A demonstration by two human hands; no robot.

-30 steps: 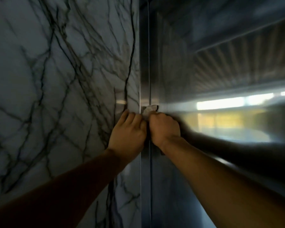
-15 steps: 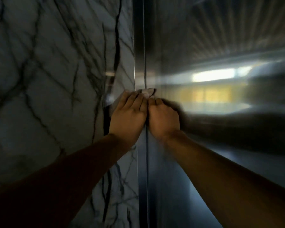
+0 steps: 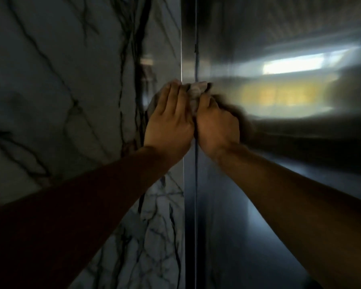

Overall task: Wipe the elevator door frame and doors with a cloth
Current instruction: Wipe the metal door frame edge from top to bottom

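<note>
We face a marble wall (image 3: pixel 61 101), pale with dark veins, that fills the left half of the view. To its right stands the steel door (image 3: pixel 279 195), brushed and shiny, with blurred reflections of a bright window and a yellow patch across its upper part. Between wall and door runs the narrow steel frame (image 3: pixel 188 38), upright, with a dark seam along its right edge.

Our two forearms reach in from the bottom corners and meet at the frame, at mid height. The left arm comes up from the lower left and the right arm from the lower right, both nearly straight.

Our left hand (image 3: pixel 168 124) lies flat, fingers together and pointing up, pressing on the wall's edge just beside the frame. Our right hand (image 3: pixel 217 128) is curled into a loose fist on the door side, its knuckles toward the steel. The two hands touch side by side.

The cloth (image 3: pixel 197 90), small and light grey, is bunched over the frame. It is pinned under the left fingers and gripped by the right hand, with a crumpled bit sticking out above the fingertips.
</note>
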